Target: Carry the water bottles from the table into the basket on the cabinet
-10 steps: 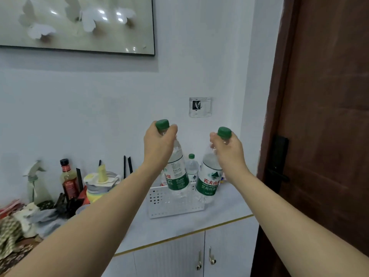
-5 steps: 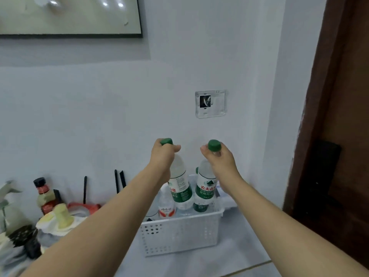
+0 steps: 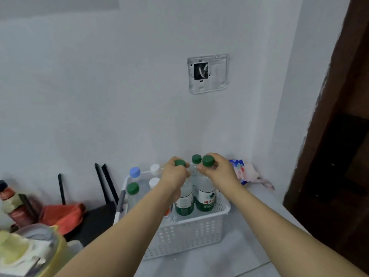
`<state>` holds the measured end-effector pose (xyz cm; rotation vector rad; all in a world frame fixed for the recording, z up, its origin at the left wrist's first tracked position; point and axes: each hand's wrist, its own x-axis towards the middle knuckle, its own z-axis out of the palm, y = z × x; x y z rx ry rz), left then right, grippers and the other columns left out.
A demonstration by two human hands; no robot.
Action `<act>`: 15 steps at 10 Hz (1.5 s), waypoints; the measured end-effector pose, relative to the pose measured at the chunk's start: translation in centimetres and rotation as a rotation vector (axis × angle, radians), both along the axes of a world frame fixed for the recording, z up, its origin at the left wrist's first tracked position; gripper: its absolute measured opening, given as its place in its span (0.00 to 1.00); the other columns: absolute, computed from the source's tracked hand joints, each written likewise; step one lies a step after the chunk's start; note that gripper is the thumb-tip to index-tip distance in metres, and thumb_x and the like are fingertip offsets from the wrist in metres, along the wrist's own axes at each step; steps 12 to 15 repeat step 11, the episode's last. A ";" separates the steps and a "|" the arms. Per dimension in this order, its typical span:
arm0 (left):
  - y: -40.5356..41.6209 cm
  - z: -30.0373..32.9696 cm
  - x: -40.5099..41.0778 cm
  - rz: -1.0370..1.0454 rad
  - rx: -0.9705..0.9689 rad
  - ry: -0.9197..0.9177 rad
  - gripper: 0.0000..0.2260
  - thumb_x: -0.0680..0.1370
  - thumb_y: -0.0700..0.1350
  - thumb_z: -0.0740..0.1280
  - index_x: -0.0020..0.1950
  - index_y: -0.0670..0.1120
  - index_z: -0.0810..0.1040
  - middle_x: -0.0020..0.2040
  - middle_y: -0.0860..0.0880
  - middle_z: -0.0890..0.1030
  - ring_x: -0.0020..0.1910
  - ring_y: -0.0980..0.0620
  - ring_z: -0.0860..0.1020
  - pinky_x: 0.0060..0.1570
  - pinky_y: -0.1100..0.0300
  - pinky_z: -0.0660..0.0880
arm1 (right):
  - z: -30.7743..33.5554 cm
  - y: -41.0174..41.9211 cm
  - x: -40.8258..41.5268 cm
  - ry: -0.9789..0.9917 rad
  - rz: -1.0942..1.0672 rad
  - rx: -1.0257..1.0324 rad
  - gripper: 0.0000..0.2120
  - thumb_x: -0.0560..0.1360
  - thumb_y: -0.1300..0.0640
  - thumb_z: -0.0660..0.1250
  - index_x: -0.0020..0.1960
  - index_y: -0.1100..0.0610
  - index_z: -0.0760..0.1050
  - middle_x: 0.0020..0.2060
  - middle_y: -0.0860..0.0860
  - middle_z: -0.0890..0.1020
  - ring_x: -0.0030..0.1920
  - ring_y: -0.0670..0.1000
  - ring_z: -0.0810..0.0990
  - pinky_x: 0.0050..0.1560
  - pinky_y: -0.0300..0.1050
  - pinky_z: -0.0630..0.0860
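A white perforated basket (image 3: pixel 185 234) stands on the grey cabinet top (image 3: pixel 239 254) against the wall. My left hand (image 3: pixel 175 176) grips the neck of a green-capped water bottle (image 3: pixel 184 202) whose lower part is inside the basket. My right hand (image 3: pixel 218 170) pinches the neck of a second green-capped bottle (image 3: pixel 205 198) beside it, also lowered into the basket. A third green cap (image 3: pixel 196 158) shows just behind them. More bottles stand at the basket's left: one green-capped (image 3: pixel 132 188), one blue-capped (image 3: pixel 135 172), two white-capped (image 3: pixel 154 181).
A dark wooden door (image 3: pixel 339 136) is at the right. A crumpled packet (image 3: pixel 242 172) lies in the corner behind the basket. Left of the basket are a black item (image 3: pixel 95 218), a red cloth (image 3: pixel 61 214), a sauce bottle (image 3: pixel 12 202) and a yellow-lidded container (image 3: pixel 30 250). A wall plate (image 3: pixel 207 73) hangs above.
Both hands came down and closer together, lowering the two green-capped bottles into the basket. The view has moved nearer to the cabinet and tilted down.
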<state>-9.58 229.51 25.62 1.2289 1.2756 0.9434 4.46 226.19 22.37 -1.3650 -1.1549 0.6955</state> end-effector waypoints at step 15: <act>-1.8 -2.7 -2.3 -0.029 0.409 0.351 0.22 0.78 0.37 0.63 0.72 0.45 0.67 0.65 0.46 0.74 0.57 0.48 0.77 0.54 0.59 0.74 | -0.6 -3.9 -0.7 -0.341 0.068 -0.193 0.24 0.74 0.48 0.71 0.67 0.50 0.72 0.60 0.43 0.77 0.56 0.42 0.73 0.53 0.38 0.66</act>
